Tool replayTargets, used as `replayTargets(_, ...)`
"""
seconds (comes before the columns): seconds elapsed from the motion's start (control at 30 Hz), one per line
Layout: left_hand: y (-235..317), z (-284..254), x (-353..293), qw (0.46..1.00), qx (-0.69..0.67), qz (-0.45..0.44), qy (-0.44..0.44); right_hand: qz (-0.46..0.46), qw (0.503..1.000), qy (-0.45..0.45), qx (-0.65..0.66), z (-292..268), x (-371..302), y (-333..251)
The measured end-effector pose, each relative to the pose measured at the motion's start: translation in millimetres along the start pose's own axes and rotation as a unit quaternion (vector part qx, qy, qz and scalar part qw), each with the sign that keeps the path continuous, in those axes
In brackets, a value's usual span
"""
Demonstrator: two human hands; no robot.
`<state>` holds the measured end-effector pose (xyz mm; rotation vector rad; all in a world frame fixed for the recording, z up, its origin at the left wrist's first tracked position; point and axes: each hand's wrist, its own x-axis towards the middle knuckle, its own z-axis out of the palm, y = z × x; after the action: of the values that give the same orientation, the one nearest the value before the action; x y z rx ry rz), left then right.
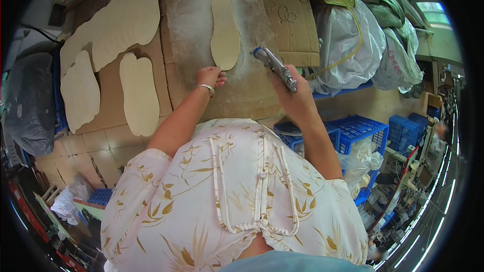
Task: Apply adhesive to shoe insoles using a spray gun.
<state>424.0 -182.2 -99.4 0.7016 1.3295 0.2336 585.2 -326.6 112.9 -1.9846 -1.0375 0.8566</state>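
A cream insole [225, 30] lies lengthwise on a worn, whitish-coated sheet [187, 35], its heel end toward me. My left hand [212, 77], with a bracelet at the wrist, has its fingers closed at the heel edge of that insole. My right hand [295, 90] is wrapped round a metal spray gun [276, 65] with a blue front end, held to the right of the insole and pointing toward the sheet. White residue surrounds the insole.
Overlapping cream insoles [121, 22] spread over cardboard at the left, with smaller stacks [139, 93] nearer me. Several thin rings [283, 12] lie on cardboard at the far right. A yellow hose [353, 53] hangs beside white plastic bags [348, 40]. Blue crates [360, 133] stand low at the right.
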Motion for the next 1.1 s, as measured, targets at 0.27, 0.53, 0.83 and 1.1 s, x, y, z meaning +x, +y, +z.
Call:
replayTargets(0.27,-3,0,-1,1.000,-0.004,-0.002,0.000,-0.004,1.000,-0.009,0.001,1,-10,2)
replayTargets(0.53,-6,0,-1,1.000,-0.009,-0.003,0.004,-0.011,1.000,-0.023,-0.004,0,-22,10)
replayTargets(0.83,-6,0,-2,1.000,-0.008,-0.007,0.001,-0.007,0.999,-0.040,-0.009,-3,-33,12)
replayTargets(1.1,-9,-1,2,1.000,-0.010,-0.004,0.000,0.015,0.999,-0.036,-0.008,-6,-39,9)
